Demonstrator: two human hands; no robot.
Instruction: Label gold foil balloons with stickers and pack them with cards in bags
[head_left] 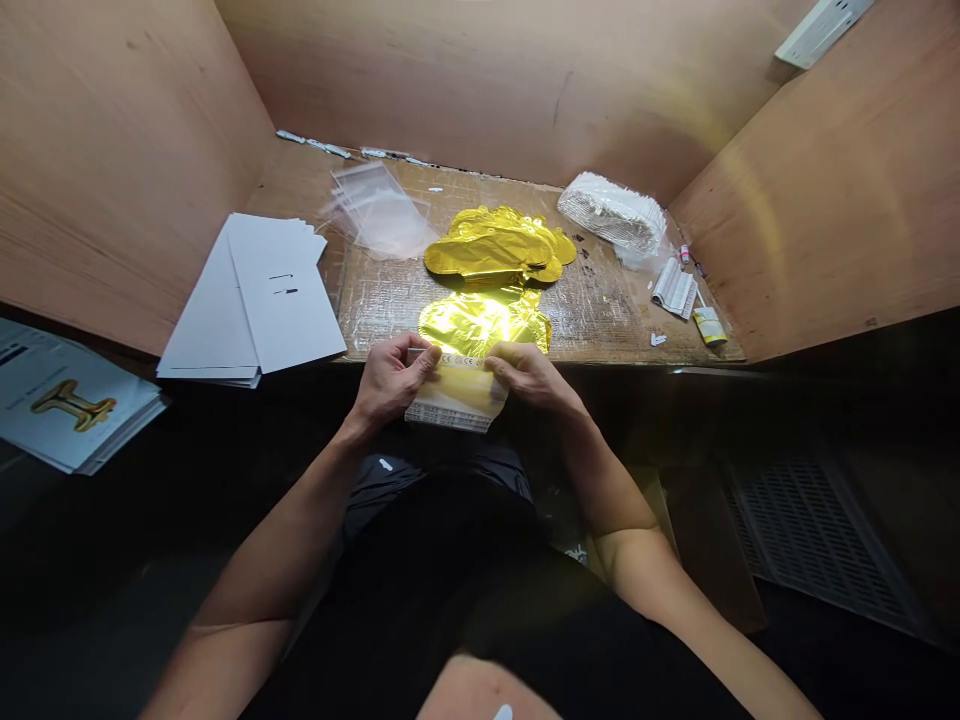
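1. Over the bench edge, your left fingers (421,358) and right fingers (504,358) pinch the printed end of a gold foil balloon (480,325).
2. Its far end lies on the wooden bench (619,330).
3. Beyond, more gold foil balloons (499,245) lie piled, with clear plastic bags (379,212) and white cards (259,295) to your left.

Item count: one left hand (391,380), one right hand (529,378), one lower gold foil balloon pile (484,325), one upper gold foil balloon pile (499,245), one white card stack (259,300), one printed card stack (75,400), one clear plastic bag stack (379,210), one white bundle (611,212), one wall socket panel (821,30); sheets per stack cannot be counted
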